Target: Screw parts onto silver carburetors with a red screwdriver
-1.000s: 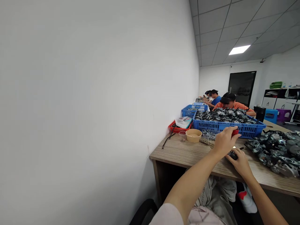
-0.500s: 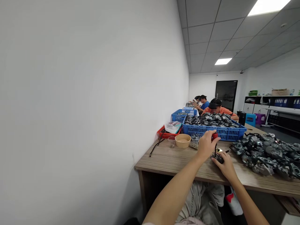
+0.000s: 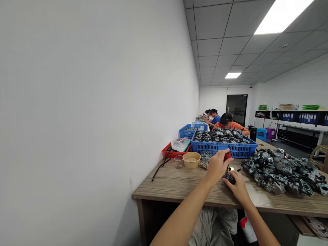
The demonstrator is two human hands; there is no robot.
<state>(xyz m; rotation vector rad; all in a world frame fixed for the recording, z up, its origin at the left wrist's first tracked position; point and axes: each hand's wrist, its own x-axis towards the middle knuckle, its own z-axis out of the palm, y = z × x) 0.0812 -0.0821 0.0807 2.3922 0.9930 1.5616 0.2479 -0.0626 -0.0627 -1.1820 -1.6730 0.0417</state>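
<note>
My left hand [image 3: 216, 167] is closed around the red handle of a screwdriver [image 3: 227, 155], which stands upright with its dark shaft pointing down. Beneath it, on the wooden table, lies a small dark-grey metal part [image 3: 229, 178] that looks like a carburetor. My right hand [image 3: 238, 187] grips this part from the right, thumb at the near side and fingers at the far side. The screwdriver's tip meets the part, though the exact contact spot is too small to make out. A yellowish piece shows just behind the part.
A heap of carburetors [image 3: 284, 171] covers the table's right side. Behind my hands stands a blue crate [image 3: 212, 148] full of similar parts. Left of it are a tan bowl [image 3: 191, 160], a clear cup [image 3: 178, 162], a red tray [image 3: 166, 154] and a black hose [image 3: 159, 168]. Co-workers sit farther back.
The camera view has turned slightly, so the whole scene sits farther left and a little lower. Both hands keep their hold on the screwdriver and the part.
</note>
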